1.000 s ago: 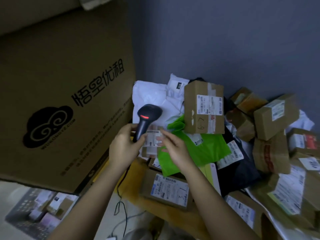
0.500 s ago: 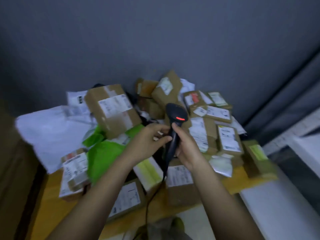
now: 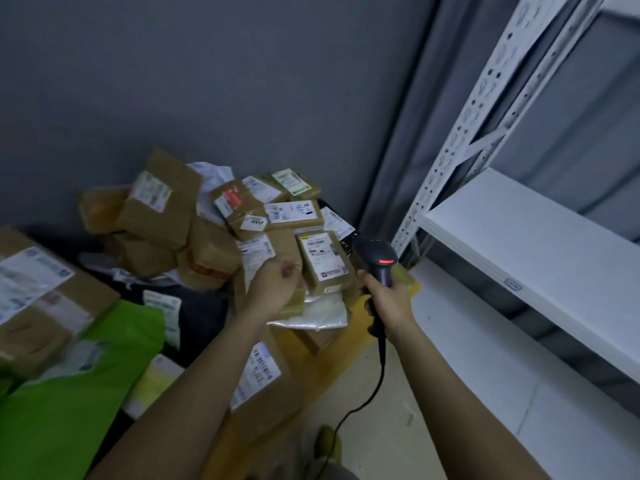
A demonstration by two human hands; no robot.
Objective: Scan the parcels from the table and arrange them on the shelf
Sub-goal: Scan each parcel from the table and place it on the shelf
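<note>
A heap of brown cardboard parcels with white labels lies on the yellow table against the grey wall. My left hand hovers over the heap beside a labelled box, fingers curled, with nothing visible in them. My right hand grips the handle of the black barcode scanner, whose red light shows; its head sits just right of that box. The white metal shelf stands at the right, its visible board bare.
A green plastic mailer and a large labelled box fill the left foreground. Another labelled box lies under my left forearm. The scanner cable hangs down to the floor. A white lower shelf board is right of the table.
My view swung right, bringing the shelf into sight. The left hand let go of the scanner and moved onto the parcel heap; the right hand now holds the scanner alone.
</note>
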